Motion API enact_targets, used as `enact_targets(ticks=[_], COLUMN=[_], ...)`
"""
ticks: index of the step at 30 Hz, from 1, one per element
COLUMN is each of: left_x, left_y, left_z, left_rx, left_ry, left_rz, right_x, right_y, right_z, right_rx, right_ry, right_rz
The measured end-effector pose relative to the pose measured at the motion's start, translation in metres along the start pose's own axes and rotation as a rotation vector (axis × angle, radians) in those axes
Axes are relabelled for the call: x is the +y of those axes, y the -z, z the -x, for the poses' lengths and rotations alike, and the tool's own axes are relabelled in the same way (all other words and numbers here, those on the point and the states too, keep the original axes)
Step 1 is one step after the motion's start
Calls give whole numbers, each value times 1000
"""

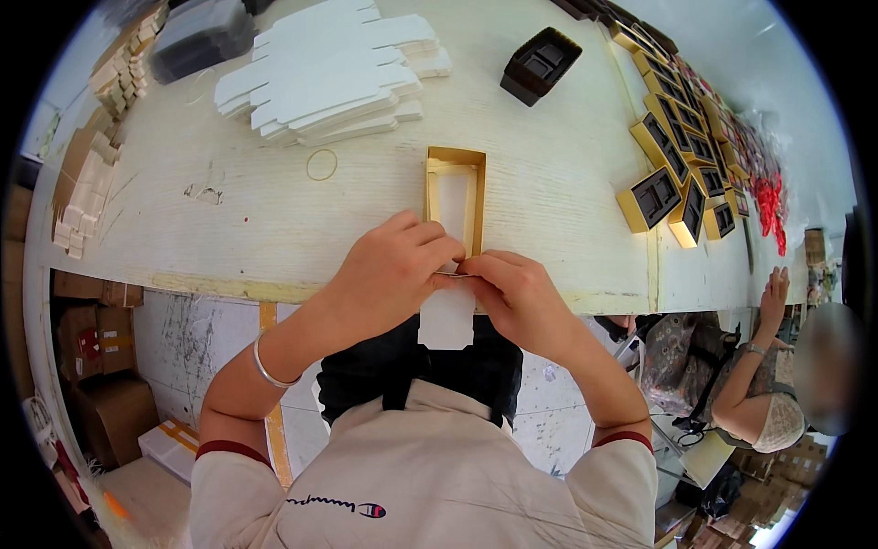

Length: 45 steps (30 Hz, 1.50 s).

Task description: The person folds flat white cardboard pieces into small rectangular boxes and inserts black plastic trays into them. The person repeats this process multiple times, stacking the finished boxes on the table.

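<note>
The left hand (pixel 393 261) and the right hand (pixel 517 293) meet fingertip to fingertip at the near end of an open gold paperboard box (pixel 478 197), both pinched on its end flap. Whether one thumb presses harder than the other I cannot tell. The box lies lengthwise on the worktop (pixel 558 215), directly beyond both hands, its pale inside facing up. A long white flap (pixel 446 320) runs from the same end, below the fingers, and hangs past the worktop's front edge toward the lap. A metal bangle (pixel 262 364) circles the left forearm.

Beyond the left hand lie a thin elastic band (pixel 322 152) and, farther off, a stack of flat white box blanks (pixel 329 69). Well to the left of that hand stand pale folded cartons (pixel 84 188). Beyond the right hand, well apart from it, sits a black plastic tray (pixel 540 66). Farther to its right, gold boxes with dark inserts (pixel 651 199) cluster, some tilted, near a red bundle (pixel 770 209). A co-worker's raised hand (pixel 776 289) is at far right.
</note>
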<state>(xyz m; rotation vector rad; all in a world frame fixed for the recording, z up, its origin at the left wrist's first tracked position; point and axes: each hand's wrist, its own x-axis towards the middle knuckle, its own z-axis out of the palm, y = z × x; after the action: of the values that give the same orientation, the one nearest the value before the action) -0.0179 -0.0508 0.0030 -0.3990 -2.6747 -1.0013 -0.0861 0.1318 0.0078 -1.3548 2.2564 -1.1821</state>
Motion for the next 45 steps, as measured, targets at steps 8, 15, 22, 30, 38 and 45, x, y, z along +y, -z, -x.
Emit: enact_targets(ticks=[8,15,22,30,38,45], left_x=[1,-1,-2,-7,-10,-5], left_y=[-2,1,9,5,7,-3], left_z=[1,-2,-1,1,3,11], left_rx=[-20,-74,-143,-82,-84,48], left_ry=[-52,-42,-42,-55,-71,-95], left_rz=[-64,-36,-35,20,21,7], right_x=[5,41,27,21,-2,8], right_y=[45,29,13,10,47,3], right_z=[-48,-129,-128,-128,-68,2], right_rx=[323,-290,-242,-263,30,38], right_ry=[186,94,198,112,319,175], right_rz=[403,607,856,880,418,93])
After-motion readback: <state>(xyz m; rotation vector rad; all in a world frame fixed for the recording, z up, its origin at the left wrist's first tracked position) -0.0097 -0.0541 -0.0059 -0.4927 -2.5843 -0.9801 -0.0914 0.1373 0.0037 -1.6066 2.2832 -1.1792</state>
